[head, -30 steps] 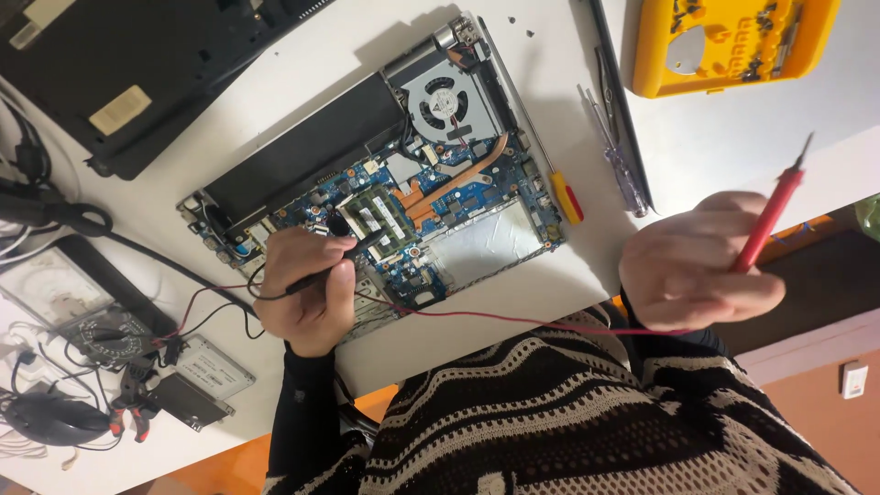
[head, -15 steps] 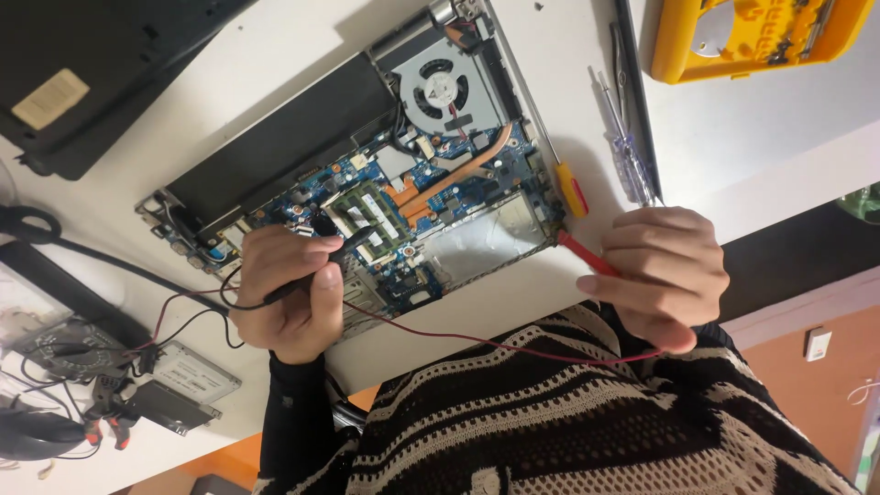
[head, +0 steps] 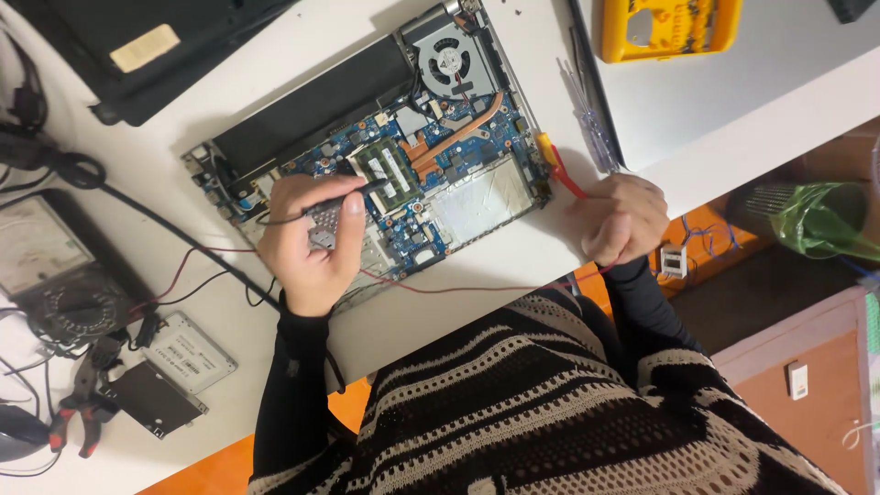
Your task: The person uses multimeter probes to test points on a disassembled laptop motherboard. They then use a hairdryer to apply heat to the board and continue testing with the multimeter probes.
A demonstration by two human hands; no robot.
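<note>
Head view, left hand (head: 307, 247) clamped on black probe (head: 344, 193) over laptop (head: 412, 156), right hand (head: 621, 218) gripping red probe (head: 566, 180) at desk (head: 733, 110) front edge.

An opened laptop (head: 385, 174) is lying on the white table (head: 550, 247), its blue circuit board, copper pipe and round fan (head: 451, 62) showing. The left hand (head: 307, 243) is gripping a black probe (head: 353, 191), its tip resting on the board beside the green memory module (head: 387, 174). The right hand (head: 621, 218) is pinching a red probe (head: 566, 180) at the laptop's right edge. Red and black leads are trailing left to an analogue meter (head: 50, 266). A yellow case (head: 669, 27) is sitting at the far right.
</note>
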